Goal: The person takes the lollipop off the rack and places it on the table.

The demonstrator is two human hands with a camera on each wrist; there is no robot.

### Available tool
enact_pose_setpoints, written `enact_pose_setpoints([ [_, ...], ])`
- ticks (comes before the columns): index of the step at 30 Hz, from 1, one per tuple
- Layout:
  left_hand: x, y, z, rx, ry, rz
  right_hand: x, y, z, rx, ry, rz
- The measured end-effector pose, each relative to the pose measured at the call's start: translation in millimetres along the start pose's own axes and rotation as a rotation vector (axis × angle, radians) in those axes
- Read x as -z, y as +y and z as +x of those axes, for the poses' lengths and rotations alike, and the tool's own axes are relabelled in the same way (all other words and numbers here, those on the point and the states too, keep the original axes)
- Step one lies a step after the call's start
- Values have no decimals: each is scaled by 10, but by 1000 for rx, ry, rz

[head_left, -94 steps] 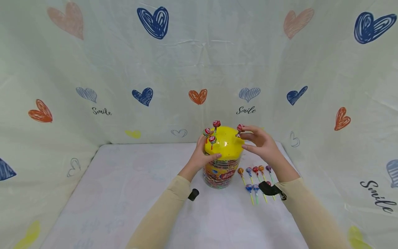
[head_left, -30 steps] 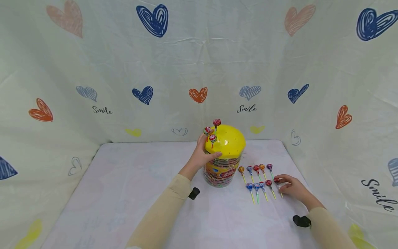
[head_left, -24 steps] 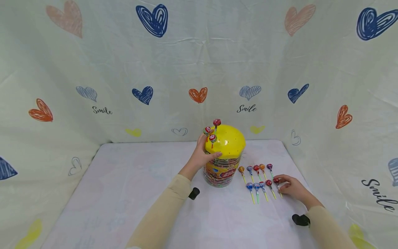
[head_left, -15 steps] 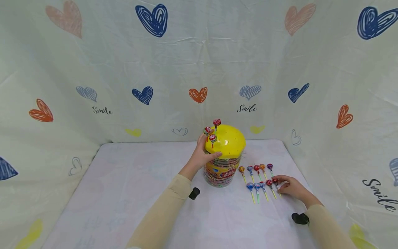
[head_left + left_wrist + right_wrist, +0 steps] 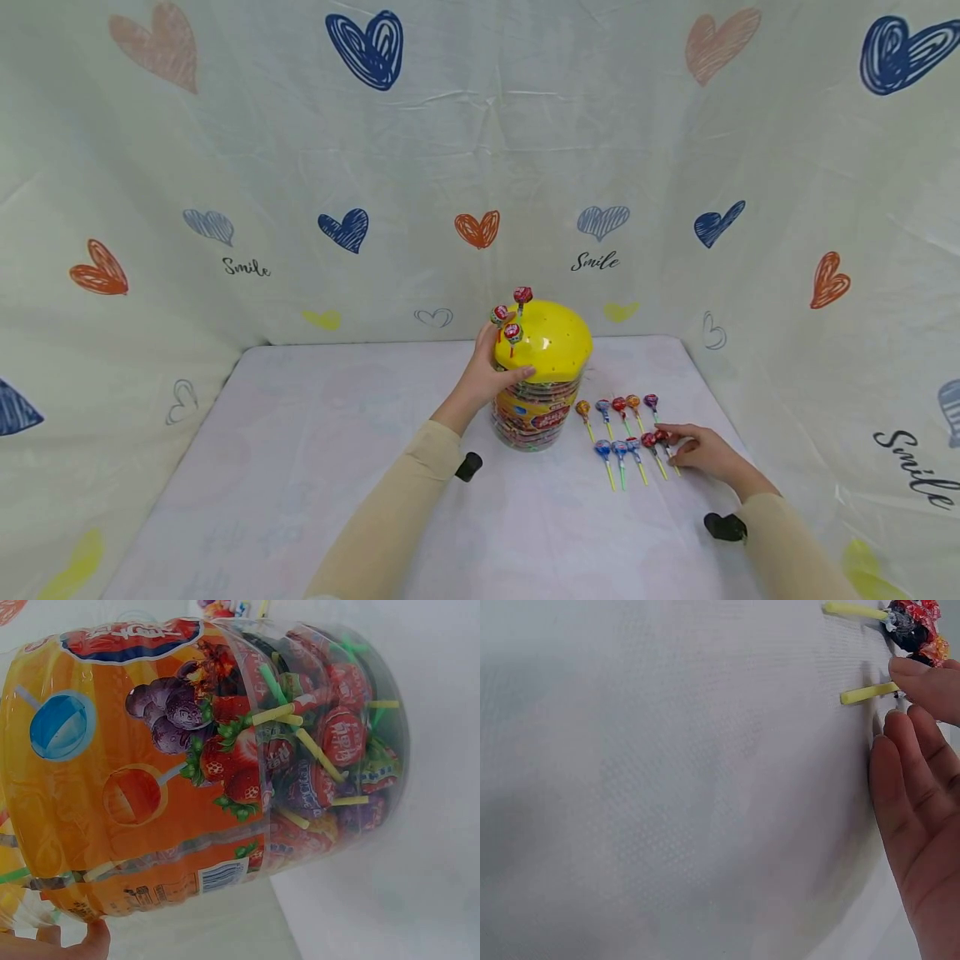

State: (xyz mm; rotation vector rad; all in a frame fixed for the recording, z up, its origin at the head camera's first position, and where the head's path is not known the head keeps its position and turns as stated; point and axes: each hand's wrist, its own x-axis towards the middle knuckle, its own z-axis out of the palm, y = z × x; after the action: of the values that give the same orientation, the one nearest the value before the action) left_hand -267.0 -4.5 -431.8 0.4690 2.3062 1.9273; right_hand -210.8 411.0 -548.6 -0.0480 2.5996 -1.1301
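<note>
A clear plastic jar (image 5: 528, 421) packed with lollipops stands on the table, capped by a yellow domed lid (image 5: 558, 342) dotted with small holes. My left hand (image 5: 482, 377) grips the lid's left side, thumb in front. Three lollipops (image 5: 513, 333) stick up from the lid beside that hand. At the right end of the front row, my right hand (image 5: 705, 454) pinches a dark-red lollipop (image 5: 664, 437) that lies on the table; its yellow stick (image 5: 866, 694) shows in the right wrist view. Part of its head is behind the fingers.
Right of the jar, several lollipops lie in two rows, a back row (image 5: 618, 405) and a front row (image 5: 618, 448). A white cloth covers the table (image 5: 315, 467). Behind it hangs a curtain (image 5: 420, 158) printed with hearts.
Three seconds ago my right hand held a lollipop at the lid's right side; now it is down at the front row's right end. The lollipop there has shifted slightly left. My left hand stays put.
</note>
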Motion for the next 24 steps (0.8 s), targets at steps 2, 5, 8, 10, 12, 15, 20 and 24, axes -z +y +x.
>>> enact_pose_setpoints([
  [2, 1, 2, -5, 5, 2, 2, 21, -20, -9, -1, 12, 2],
  [5, 4, 11, -14, 11, 5, 6, 60, -62, -14, -2, 25, 18],
  [8, 9, 5, -17, 9, 7, 8, 96, -142, -15, 25, 40, 30],
  [10, 13, 2, -18, 6, 7, 9, 125, -231, -21, 72, 48, 36],
  [12, 18, 1, -20, 5, 8, 10, 151, -327, -21, 123, 60, 45],
  [15, 23, 4, -23, 3, 8, 7, 188, -489, -10, 177, 71, 88],
  [20, 21, 7, -25, 9, 7, 10, 217, -812, -22, 248, 99, 137],
  [24, 19, 6, -18, 13, 0, 11, 225, -1115, -39, 292, 134, 137],
])
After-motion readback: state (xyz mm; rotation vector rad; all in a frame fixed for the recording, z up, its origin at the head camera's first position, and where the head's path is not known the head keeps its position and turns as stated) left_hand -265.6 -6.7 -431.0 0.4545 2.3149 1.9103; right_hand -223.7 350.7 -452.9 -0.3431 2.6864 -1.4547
